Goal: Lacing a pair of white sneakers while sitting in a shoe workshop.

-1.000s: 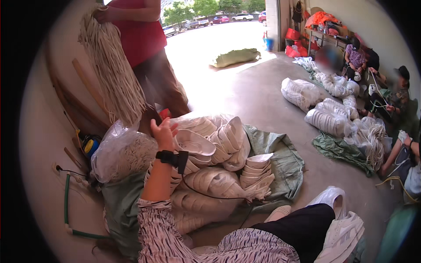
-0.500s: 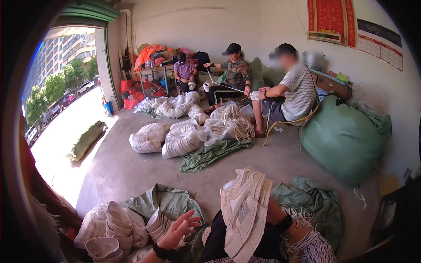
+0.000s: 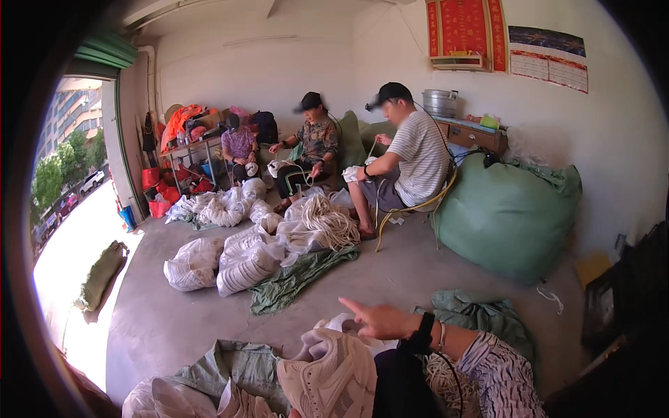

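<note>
A stack of beige and white shoe uppers (image 3: 331, 376) stands tilted at the lower middle, beside my dark-clad lap. Only a bit of my left hand (image 3: 294, 413) shows, gripping the stack's lower edge; the rest is hidden behind it. My right hand (image 3: 385, 322) is raised above and right of the stack, index finger stretched out to the left, with nothing visible in it. White cords (image 3: 446, 380) lie under my right forearm. More pale shoe uppers (image 3: 240, 403) sit at the lower left, next to a green woven sack (image 3: 233, 366).
Bagged white shoe uppers (image 3: 247, 261) and bundled cords (image 3: 327, 221) lie mid-floor on a green sheet (image 3: 300, 282). Three seated people work beyond. A bulging green sack (image 3: 505, 212) stands at the right; another sack (image 3: 102, 275) lies by the doorway at the left.
The shoe uppers have moved left and down, from my right hand to my left. My right hand has let go and come up with a finger extended. The view has shifted right.
</note>
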Demonstrator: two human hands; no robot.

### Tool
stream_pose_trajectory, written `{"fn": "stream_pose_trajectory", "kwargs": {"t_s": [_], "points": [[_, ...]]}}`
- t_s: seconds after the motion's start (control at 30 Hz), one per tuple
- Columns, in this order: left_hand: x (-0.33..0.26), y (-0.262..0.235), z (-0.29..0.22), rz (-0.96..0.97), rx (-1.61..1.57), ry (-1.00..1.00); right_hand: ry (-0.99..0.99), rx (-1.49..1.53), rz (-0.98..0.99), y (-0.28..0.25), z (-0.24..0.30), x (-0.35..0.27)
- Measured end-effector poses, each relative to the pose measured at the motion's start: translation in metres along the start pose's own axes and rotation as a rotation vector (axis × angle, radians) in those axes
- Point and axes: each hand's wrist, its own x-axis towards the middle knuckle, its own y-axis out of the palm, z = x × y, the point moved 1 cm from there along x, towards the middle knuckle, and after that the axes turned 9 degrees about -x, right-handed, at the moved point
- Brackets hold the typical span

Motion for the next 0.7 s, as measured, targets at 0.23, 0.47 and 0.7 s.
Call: {"fn": "stream_pose_trajectory", "kwargs": {"t_s": [0.23,0.47,0.7], "points": [[0.019,-0.056,0.021,-0.081,-0.073,-0.117,0.29,1.046,-0.73,-0.092,-0.05,-0.011],[0.04,-0.048,0.031,0.036,0.532,-0.082,0.879,0.765,-1.499,-0.137,-0.189,-0.199],[0.039,0.004,0.012,0.197,1.032,-0.122,0.476,0.689,-0.665,-0.147,-0.103,-0.099]]}}
